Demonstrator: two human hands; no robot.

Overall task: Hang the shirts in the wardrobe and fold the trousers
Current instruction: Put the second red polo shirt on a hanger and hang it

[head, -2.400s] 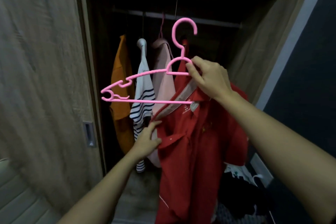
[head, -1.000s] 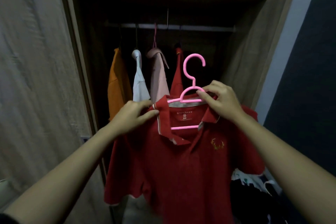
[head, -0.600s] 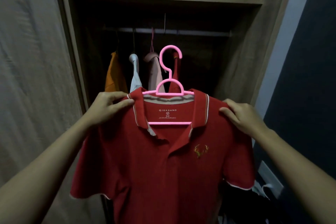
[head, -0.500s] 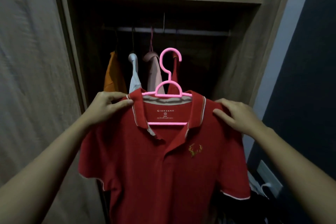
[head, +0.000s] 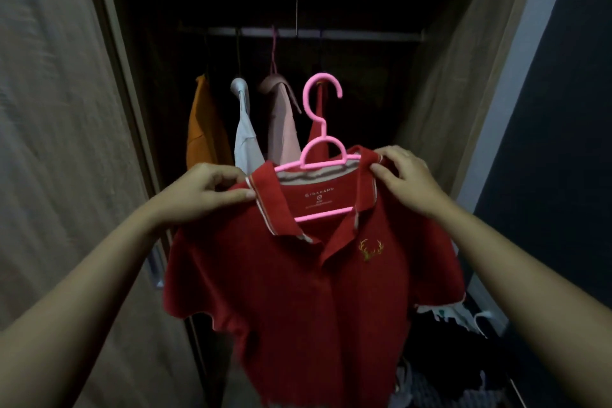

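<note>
A red polo shirt [head: 314, 291] with a gold antler logo sits on a pink plastic hanger [head: 319, 139], in front of the open wardrobe. My left hand [head: 202, 192] pinches the left side of the collar. My right hand [head: 405, 180] pinches the collar's right tip near the hanger's arm. The hanger's hook points up, well below the wardrobe rail [head: 331, 34]. Both shoulders of the shirt sit over the hanger.
On the rail hang an orange shirt [head: 203, 129], a white shirt [head: 245, 139], a pale pink shirt [head: 281, 129] and another red one [head: 318, 136]. The wardrobe door [head: 59, 142] stands at the left. A dark pile of clothes [head: 457, 368] lies at lower right.
Both hands have moved from the shirt's shoulders in to the collar. The shirt and hanger have tilted a little and shifted slightly right.
</note>
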